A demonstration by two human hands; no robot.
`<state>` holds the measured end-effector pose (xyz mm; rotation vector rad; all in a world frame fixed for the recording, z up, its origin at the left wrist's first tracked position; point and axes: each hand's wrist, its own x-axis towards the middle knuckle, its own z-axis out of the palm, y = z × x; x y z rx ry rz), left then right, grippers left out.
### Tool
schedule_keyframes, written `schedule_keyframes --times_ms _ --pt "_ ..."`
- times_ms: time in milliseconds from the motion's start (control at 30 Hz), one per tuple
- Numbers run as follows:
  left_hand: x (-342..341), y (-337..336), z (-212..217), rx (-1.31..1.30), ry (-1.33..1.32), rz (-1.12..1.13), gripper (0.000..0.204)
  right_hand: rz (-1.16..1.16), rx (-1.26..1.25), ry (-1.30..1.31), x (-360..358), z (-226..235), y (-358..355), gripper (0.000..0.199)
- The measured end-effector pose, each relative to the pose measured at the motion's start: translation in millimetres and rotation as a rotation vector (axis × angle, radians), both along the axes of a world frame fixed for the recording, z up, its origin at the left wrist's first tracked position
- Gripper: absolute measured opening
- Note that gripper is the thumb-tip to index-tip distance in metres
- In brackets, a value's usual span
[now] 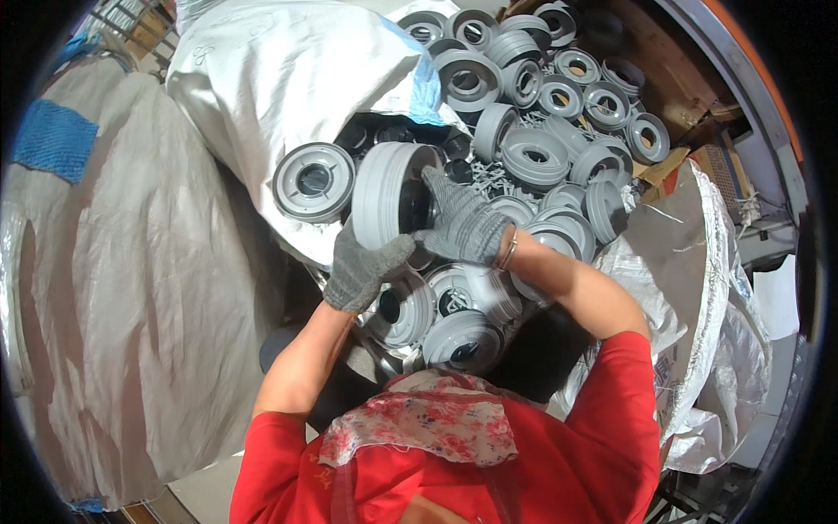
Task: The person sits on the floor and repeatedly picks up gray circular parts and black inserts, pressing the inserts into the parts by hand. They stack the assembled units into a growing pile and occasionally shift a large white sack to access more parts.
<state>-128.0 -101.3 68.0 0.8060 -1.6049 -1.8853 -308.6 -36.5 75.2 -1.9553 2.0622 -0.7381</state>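
Between my two grey-gloved hands a large grey ribbed plastic ring [380,194] is held on edge, its dark inner side turned to the right. My left hand [362,269] grips its lower edge, thumb toward the right. On the right side, my right hand [461,218] is closed at the ring's rim and inner side; some of its fingers are hidden. Just left of the held ring, a round grey part with a dark centre hole [315,182] rests on the white sack [288,79]. Below my hands lie more grey rings [463,339].
Many similar grey rings [534,157] are heaped toward the back right, with small grey pieces [495,182] among them. A bulky whitish sack [140,288] stands at the left. Another crumpled woven sack [681,262] is at the right. Brown cardboard [672,79] borders the heap.
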Motion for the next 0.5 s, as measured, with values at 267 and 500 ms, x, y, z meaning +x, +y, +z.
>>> schedule_keyframes --times_ms 267,500 --pt "-5.6 1.3 -2.5 0.016 0.021 0.063 0.058 0.119 -0.43 0.039 -12.0 -23.0 -10.2 0.075" --pt "-12.6 1.3 3.3 -0.225 -0.164 0.041 0.061 0.097 0.093 -0.533 -14.0 -8.3 -3.4 0.079"
